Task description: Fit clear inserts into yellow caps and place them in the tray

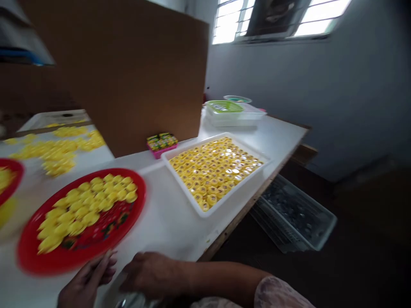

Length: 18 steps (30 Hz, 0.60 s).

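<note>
Tabletop gap (170, 214) separates red plate (64, 262) from white tray (181, 186).

Single head-worn camera, looking forward and down from just above and behind the hands (154, 273), which sit at the bottom frame edge; the desk (173, 231) runs away from it toward a barred window (276, 19), upper right.

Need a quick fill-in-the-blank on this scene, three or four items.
1. The plate by the left hand is ____.
2. The white tray holds many small round ____ pieces.
3. The upright sheet behind the pink box is made of ____.
4. The clear plastic crate lies on the ____.

Missing words: red; yellow; cardboard; floor.
</note>
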Available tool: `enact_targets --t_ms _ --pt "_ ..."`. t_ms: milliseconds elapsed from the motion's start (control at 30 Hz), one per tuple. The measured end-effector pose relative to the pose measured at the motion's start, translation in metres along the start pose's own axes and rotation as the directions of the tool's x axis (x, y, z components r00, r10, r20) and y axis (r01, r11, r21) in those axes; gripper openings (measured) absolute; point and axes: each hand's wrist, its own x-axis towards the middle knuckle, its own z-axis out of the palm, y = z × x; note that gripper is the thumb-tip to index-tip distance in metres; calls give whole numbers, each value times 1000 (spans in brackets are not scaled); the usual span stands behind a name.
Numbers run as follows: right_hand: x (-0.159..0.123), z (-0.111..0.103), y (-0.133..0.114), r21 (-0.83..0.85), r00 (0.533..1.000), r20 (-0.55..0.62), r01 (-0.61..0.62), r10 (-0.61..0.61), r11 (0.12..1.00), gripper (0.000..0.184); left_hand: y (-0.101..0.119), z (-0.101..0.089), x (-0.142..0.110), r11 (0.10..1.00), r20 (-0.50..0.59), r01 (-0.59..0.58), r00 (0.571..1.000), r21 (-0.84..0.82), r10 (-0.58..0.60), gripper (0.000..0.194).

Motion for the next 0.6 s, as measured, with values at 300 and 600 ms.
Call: enact_targets --t_ms 300,600 --pt "-2 17 8 614 824 -33 -430 566 662 20 6 -12 -25 998 84 11 996 59 -16 33" --pt "-2 12 15 943 597 93 -309 797 121 15 30 27 -24 994 254 -48 964 -101 73 24"
